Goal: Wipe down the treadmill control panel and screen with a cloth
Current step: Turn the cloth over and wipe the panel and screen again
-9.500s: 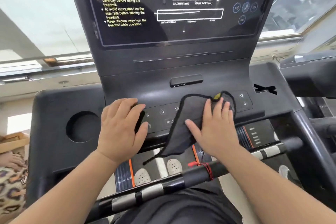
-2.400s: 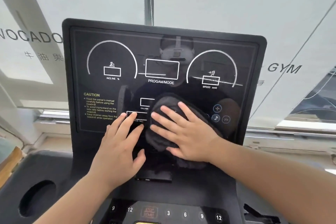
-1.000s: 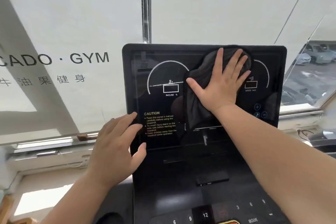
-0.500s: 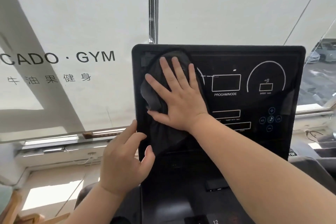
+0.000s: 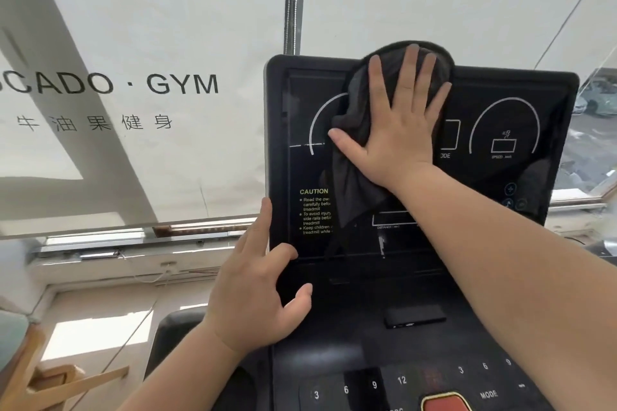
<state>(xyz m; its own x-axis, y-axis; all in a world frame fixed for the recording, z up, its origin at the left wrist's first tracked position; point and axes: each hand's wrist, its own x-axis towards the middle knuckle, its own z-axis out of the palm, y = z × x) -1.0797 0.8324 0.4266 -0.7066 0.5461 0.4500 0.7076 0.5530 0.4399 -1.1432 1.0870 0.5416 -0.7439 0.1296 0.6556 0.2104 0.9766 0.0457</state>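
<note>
1. The dark grey cloth (image 5: 354, 157) lies flat against the upper middle of the treadmill screen (image 5: 500, 177). Its top fold rises just over the screen's top edge, and a loose tail hangs down towards the white boxes lower on the display.
2. My right hand (image 5: 397, 130) is spread flat on the cloth, fingers straight and pointing up, thumb stretched out to the left. It presses the cloth to the glass and nothing is curled round it.
3. The cloth and my hand cover the middle readout. The left arc shows only in part, while the right arc with its speed box is in plain sight.
4. The yellow CAUTION text (image 5: 314, 210) sits at the lower left of the screen, its line ends hidden behind the hanging cloth.
5. My left hand (image 5: 257, 290) rests loosely open at the screen's lower left corner. The forefinger runs up along the outer edge, and another finger and the thumb lie on the black front.
6. Below the screen is a small dark slot (image 5: 414, 319), then the control panel (image 5: 400, 380) with numbered keys, a MODE key and a red button (image 5: 445, 402) at the bottom edge of view.
7. Behind the treadmill hangs a white blind (image 5: 133, 10) printed with "GYM" and a row of Chinese characters.
</note>
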